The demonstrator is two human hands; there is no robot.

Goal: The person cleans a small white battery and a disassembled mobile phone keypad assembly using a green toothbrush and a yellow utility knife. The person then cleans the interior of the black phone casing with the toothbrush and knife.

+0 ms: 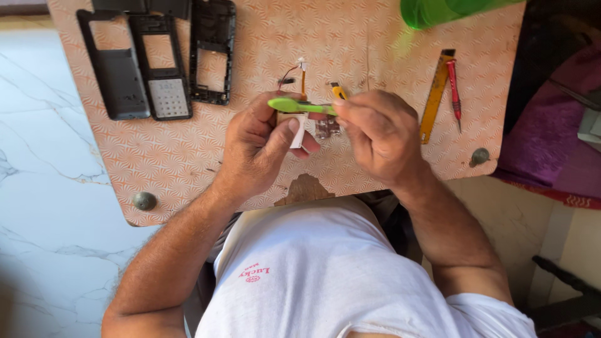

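- Bright daylight, warm tone, no dim areas on the tabletop (188, 156).
- Green cup (447, 10) at the tabletop's far edge glows and is blown out, casting a green tint below it.
- Short soft shadows under both hands.
- Marble floor (44, 188) on the left is near overexposed.
- Focus is sharp mid-frame; slight wide-angle bend at the edges.
- Right side is dark.
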